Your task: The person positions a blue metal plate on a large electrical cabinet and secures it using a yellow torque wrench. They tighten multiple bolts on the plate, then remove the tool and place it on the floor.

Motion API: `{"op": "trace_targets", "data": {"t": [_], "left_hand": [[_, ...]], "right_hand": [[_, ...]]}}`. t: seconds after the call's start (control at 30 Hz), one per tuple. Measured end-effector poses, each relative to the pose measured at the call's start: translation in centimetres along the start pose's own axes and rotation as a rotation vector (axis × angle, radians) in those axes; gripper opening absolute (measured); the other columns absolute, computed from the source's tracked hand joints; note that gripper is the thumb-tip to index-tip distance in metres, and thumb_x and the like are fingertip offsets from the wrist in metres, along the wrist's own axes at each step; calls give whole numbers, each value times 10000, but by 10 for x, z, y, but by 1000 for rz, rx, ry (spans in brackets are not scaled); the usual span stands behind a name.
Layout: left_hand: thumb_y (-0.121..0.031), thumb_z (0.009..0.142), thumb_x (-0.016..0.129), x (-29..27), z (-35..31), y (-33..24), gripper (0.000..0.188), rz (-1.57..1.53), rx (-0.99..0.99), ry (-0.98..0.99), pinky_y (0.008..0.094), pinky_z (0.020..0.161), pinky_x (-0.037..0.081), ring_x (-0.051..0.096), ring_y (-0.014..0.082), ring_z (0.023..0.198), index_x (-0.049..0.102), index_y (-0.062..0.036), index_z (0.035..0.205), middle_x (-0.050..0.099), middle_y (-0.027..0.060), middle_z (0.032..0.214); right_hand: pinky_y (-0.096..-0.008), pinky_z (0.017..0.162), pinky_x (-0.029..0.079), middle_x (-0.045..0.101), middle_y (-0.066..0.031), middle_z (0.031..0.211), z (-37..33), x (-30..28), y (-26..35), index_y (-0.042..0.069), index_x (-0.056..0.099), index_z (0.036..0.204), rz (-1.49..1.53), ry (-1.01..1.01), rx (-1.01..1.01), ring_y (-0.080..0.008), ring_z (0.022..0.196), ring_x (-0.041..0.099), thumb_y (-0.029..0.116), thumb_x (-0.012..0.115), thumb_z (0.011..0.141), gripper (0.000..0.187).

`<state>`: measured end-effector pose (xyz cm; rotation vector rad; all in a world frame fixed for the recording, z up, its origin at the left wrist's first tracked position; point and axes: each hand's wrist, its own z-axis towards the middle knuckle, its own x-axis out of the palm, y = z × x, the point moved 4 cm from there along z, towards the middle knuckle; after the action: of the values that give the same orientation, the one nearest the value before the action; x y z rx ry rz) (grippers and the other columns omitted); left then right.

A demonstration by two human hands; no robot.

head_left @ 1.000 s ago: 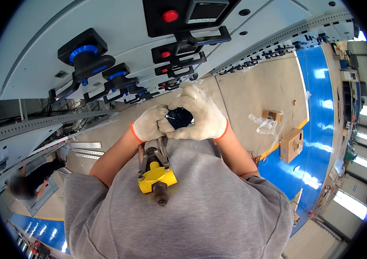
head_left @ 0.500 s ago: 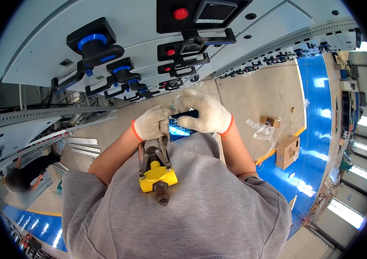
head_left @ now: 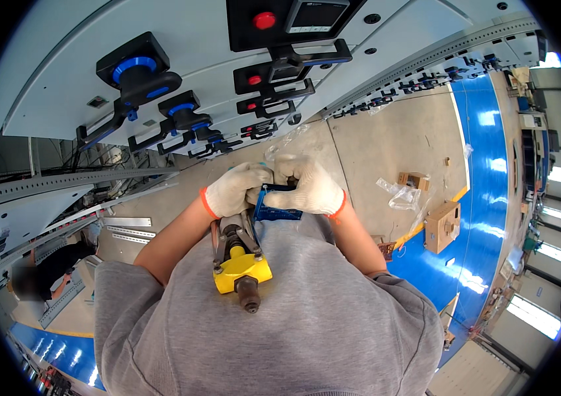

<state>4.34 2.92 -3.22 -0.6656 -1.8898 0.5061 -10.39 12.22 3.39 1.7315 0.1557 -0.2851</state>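
A glossy blue plate (head_left: 280,213) with pale markings is held by my right hand (head_left: 312,188), its thumb lying across the top and the other fingers curled behind. My left hand (head_left: 237,190) has its fingers bent closed against the plate's left edge; what lies inside them is hidden. Both hands wear white knit gloves with orange cuffs. In front of my grey shirt is what looks like a hand riveter (head_left: 242,272) with a yellow head and dark nozzle. Its nozzle points toward me, and its metal arms disappear beneath my left hand.
Ahead stands a row of grey cabinets (head_left: 201,66) with protruding black and blue handles (head_left: 136,74) and red buttons (head_left: 264,20). Cardboard boxes (head_left: 442,226) and clear plastic film (head_left: 396,196) lie on the floor to the right. Another person (head_left: 62,264) is low at far left.
The blue plate has tilted, so its bright face reflection is gone and it appears flatter. My right hand has shifted slightly left and down. The riveter keeps its place.
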Motion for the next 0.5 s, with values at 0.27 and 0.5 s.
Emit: {"op": "trace_targets", "data": {"t": [0.27, 0.5], "left_hand": [[-192, 995, 573, 5, -12, -16, 296, 317, 182, -140, 288, 603, 446, 542, 118, 655, 663, -2, 787, 611, 28, 725], [-272, 1040, 590, 8, -23, -6, 474, 585, 303, 135, 324, 577, 411, 527, 157, 612, 611, -7, 648, 597, 69, 642]], "right_hand": [[-344, 610, 435, 541, -51, 723, -8, 0, -10, 48, 516, 661, 7, -59, -231, -194, 667, 515, 173, 923, 664, 426], [-344, 594, 421, 534, -38, 715, -4, -60, 35, 51, 527, 664, -15, -284, -392, -192, 643, 508, 193, 966, 620, 464]]}}
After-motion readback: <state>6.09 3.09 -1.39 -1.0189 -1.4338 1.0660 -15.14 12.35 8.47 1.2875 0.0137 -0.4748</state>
